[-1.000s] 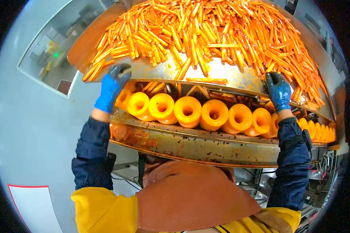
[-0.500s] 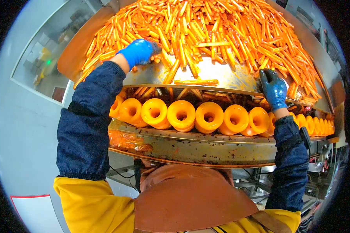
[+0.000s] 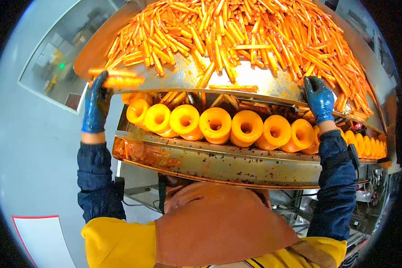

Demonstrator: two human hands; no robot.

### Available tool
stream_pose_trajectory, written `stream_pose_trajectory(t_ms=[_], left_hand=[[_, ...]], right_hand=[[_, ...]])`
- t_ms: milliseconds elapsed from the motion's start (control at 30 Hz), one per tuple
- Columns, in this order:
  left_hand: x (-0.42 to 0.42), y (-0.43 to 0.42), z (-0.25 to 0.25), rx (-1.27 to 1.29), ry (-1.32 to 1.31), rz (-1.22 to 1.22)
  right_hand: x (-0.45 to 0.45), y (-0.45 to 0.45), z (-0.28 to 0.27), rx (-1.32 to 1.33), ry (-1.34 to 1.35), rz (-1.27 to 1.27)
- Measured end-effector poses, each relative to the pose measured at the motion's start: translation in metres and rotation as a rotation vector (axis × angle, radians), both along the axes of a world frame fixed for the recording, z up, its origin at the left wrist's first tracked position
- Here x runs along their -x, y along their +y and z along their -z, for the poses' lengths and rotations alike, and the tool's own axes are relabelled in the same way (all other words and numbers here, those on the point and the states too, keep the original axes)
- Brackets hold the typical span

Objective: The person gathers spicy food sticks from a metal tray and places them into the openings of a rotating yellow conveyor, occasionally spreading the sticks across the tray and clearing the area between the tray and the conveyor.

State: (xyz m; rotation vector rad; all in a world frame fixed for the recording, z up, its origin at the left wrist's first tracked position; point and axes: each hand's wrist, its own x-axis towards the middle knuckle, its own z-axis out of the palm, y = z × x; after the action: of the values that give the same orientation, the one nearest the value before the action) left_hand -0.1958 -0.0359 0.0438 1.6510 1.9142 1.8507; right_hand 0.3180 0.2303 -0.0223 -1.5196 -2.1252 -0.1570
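Observation:
My left hand [image 3: 97, 103], in a blue glove with dark-smeared fingers, grips a few orange, sauce-coated sticks [image 3: 124, 82] at the left front end of the metal tray [image 3: 176, 76]. The held sticks lie roughly level and are blurred. A large pile of the same sticks [image 3: 241, 38] covers the back of the tray. At the tray's right front edge is my right hand [image 3: 319, 100], also gloved in blue. Its fingers are curled closed beside the pile's lower right end; what they hold, if anything, is hidden.
Below the tray runs a row of orange-yellow funnel-shaped cups [image 3: 215, 125]. Nearer me is a stained metal ledge [image 3: 236, 161] with dark specks and a reddish plastic-like patch at its left. One loose stick [image 3: 233, 88] lies along the tray's front edge.
My left hand has moved left and down from the pile to the tray's left end, carrying sticks. My right hand stays at the tray edge. The view has shifted slightly.

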Motion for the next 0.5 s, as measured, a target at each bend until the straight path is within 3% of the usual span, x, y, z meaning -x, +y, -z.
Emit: stream_pose_trajectory(t_ms=[33,100,133,267,333,433,500], left_hand=[[-0.015,-0.015,-0.007,0.053,-0.470,0.075],[-0.016,-0.027,0.003,0.209,-0.546,-0.045],[-0.022,-0.031,0.007,0.351,-0.470,-0.133],[-0.042,-0.017,0.049,0.448,-0.217,-0.028],[-0.053,-0.011,0.054,0.596,0.072,-0.171],[-0.057,-0.008,0.044,0.628,-0.086,-0.025],[-0.061,-0.009,0.025,0.645,-0.015,-0.068]], right_hand=[[0.000,0.001,0.001,0.001,-0.001,-0.006],[-0.001,0.004,0.003,0.025,-0.003,0.021],[-0.001,0.005,0.005,0.011,-0.009,0.016],[-0.001,0.004,0.004,0.005,0.017,-0.013],[-0.001,0.004,0.006,0.021,0.051,0.036],[-0.001,0.002,0.002,0.020,0.022,0.020],[0.000,0.000,-0.002,0.025,0.036,0.016]])
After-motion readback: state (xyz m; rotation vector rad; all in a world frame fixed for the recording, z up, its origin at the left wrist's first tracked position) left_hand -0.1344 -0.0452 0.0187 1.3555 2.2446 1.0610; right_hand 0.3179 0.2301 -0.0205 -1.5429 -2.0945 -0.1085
